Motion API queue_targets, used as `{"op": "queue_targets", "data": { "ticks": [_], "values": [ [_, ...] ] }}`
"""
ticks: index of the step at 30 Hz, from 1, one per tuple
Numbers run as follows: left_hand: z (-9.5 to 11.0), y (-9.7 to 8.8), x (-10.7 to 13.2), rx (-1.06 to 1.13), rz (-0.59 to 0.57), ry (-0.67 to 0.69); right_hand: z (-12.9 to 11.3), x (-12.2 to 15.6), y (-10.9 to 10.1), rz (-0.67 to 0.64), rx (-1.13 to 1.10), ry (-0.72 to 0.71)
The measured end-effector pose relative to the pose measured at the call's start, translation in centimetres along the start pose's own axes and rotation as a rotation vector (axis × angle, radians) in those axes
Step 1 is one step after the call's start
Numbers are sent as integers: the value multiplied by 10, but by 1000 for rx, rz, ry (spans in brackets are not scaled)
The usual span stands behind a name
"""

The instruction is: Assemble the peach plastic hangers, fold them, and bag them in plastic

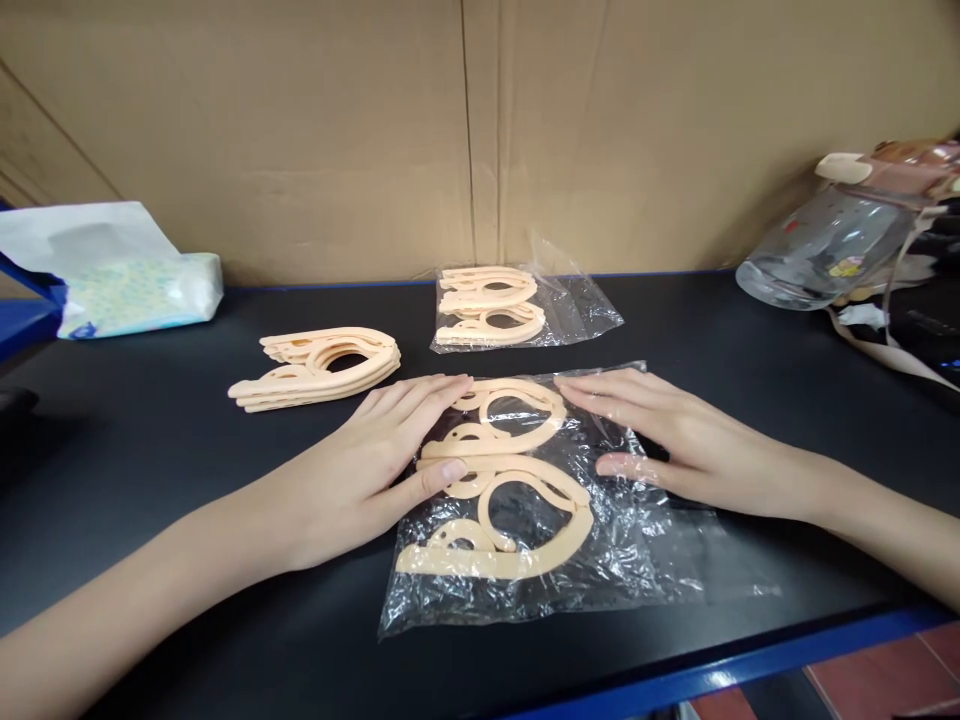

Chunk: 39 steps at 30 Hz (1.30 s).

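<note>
A clear plastic bag point(637, 560) lies flat on the black table, with cream folding hangers point(525, 565) inside, folded and set one above the other. My left hand point(386, 455) rests flat over the bag's left side, its fingertips on the upper hanger and its thumb near the lower one. On the right part of the bag, my right hand point(675, 430) lies with fingers stretched out, touching the film near the hangers' rounded ends. Neither hand grips anything. Left of the bag sits a loose stack of folded cream hangers point(360, 380).
Behind, another clear bag point(577, 310) holds more folded hangers point(491, 300). A tissue pack point(142, 285) stands at the back left. On the right, a clear bottle point(832, 235) leans beside a strap and dark items. A cardboard wall point(337, 140) closes off the back; the table's blue edge point(720, 680) runs along the front.
</note>
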<state>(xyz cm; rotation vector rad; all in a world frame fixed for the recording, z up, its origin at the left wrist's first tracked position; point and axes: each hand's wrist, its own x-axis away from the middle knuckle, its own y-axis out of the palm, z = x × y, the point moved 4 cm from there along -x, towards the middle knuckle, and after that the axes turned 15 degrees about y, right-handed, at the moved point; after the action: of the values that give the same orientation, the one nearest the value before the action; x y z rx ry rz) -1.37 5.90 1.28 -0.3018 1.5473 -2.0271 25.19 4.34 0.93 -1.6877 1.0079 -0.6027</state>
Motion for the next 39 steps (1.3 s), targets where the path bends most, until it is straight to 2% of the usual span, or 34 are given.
{"op": "queue_targets", "data": {
  "ticks": [4, 9, 15, 20, 25, 27, 31, 35, 39],
  "values": [
    [2, 1, 0, -41, 10, 30, 1, 0, 10, -94, 28, -55],
    [1, 2, -1, -56, 5, 48, 2, 2, 9, -86, 14, -74],
    [-5, 6, -2, -89, -63, 87, 0, 2, 8, -81, 3, -104],
    [-5, 7, -2, -154, -72, 122, 2, 2, 8, -103, 1, -61],
    [-4, 5, -4, -169, -63, 136, 5, 8, -2, -155, 14, 49],
    [-5, 6, -3, -162, -61, 128, 7, 10, -8, -130, 47, 76],
    [-4, 5, -1, -194, -37, 143, 11, 11, -20, 29, 80, 109],
    [-5, -13, -1, -270, 29, 127, 15, 9, -29, 152, 81, 128],
    [-22, -49, 3, -344, 102, -33, 18, 9, -34, 237, 88, 160]
  ]
}}
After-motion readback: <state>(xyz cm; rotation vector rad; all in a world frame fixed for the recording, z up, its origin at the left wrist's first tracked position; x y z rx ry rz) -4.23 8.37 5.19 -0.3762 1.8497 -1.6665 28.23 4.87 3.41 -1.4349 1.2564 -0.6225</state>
